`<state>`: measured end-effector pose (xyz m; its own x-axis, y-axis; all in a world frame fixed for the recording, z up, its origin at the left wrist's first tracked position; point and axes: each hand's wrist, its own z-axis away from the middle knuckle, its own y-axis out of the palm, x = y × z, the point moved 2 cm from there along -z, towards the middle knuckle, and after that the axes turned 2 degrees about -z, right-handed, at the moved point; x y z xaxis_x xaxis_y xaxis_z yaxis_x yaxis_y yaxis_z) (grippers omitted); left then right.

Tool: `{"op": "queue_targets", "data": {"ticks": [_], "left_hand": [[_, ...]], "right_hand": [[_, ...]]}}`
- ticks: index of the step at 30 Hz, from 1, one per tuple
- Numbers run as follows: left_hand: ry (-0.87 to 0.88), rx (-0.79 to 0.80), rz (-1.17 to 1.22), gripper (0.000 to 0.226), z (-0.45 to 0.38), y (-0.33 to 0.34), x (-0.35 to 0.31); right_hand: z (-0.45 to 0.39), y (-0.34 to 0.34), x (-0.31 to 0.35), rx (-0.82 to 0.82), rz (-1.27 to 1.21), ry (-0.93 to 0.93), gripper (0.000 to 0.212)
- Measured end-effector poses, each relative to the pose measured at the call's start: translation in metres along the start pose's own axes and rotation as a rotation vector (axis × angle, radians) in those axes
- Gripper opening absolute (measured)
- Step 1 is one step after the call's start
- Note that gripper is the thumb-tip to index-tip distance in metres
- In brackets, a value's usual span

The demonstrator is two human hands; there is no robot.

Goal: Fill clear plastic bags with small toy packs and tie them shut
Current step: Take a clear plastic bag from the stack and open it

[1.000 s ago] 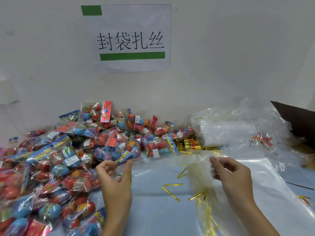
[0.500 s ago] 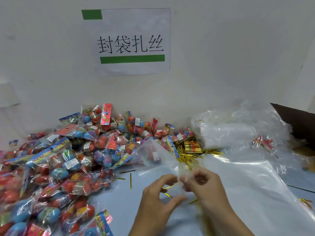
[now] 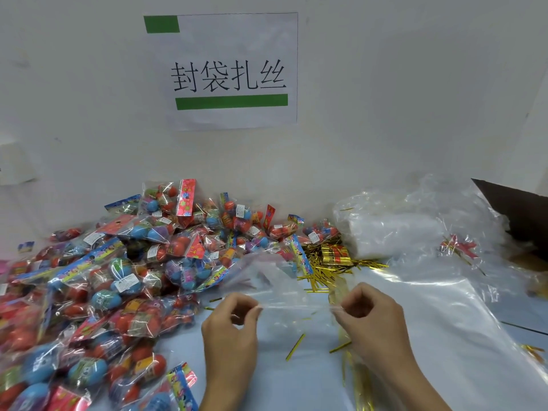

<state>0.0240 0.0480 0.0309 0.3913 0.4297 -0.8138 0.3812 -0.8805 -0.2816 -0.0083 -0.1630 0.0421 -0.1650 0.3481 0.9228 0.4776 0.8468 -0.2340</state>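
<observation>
Hands moved apart: left hand (image 3: 229,330), right hand (image 3: 370,318) pinch clear bag (image 3: 284,280).

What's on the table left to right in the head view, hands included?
Pile of toy packs → left hand → clear bag stretched between the hands → gold twist ties behind it → right hand → stack of clear bags → brown cardboard.

a clear plastic bag (image 3: 284,280) stretched open beside a heap of colourful toy packs (image 3: 118,280).
</observation>
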Motion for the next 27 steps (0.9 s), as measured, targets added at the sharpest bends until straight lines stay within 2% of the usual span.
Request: {"op": "queue_targets", "data": {"ticks": [4,8,12,17,20,22,25,27], "left_hand": [[0.084,0.04,0.007,0.035,0.008,0.009,-0.004],[0.006,0.166,0.154,0.037,0.014,0.019,-0.004],[-0.021,0.214,0.182,0.042,0.022,0.03,-0.004],[0.016,0.213,0.103,0.049,0.027,0.036,-0.008],[0.0,0.21,0.072,0.041,0.024,0.039,-0.011],[-0.086,0.203,0.116,0.033,0.019,0.043,-0.014],[-0.164,0.236,0.232,0.009,0.011,0.048,-0.018],[-0.111,0.268,0.23,0.015,0.009,0.048,-0.019]], "right_hand": [[0.007,0.008,0.002,-0.041,0.129,-0.133,0.038],[0.01,0.017,-0.001,0.107,0.133,-0.138,0.054],[0.012,0.022,-0.007,0.154,0.147,-0.115,0.051],[0.011,0.027,-0.004,0.117,0.189,-0.121,0.046],[0.006,0.035,0.001,0.109,0.218,-0.088,0.042],[0.0,0.045,0.004,0.098,0.248,-0.064,0.037],[-0.006,0.058,0.007,0.053,0.273,-0.049,0.033],[-0.006,0.063,0.002,0.046,0.265,-0.03,0.034]]}}
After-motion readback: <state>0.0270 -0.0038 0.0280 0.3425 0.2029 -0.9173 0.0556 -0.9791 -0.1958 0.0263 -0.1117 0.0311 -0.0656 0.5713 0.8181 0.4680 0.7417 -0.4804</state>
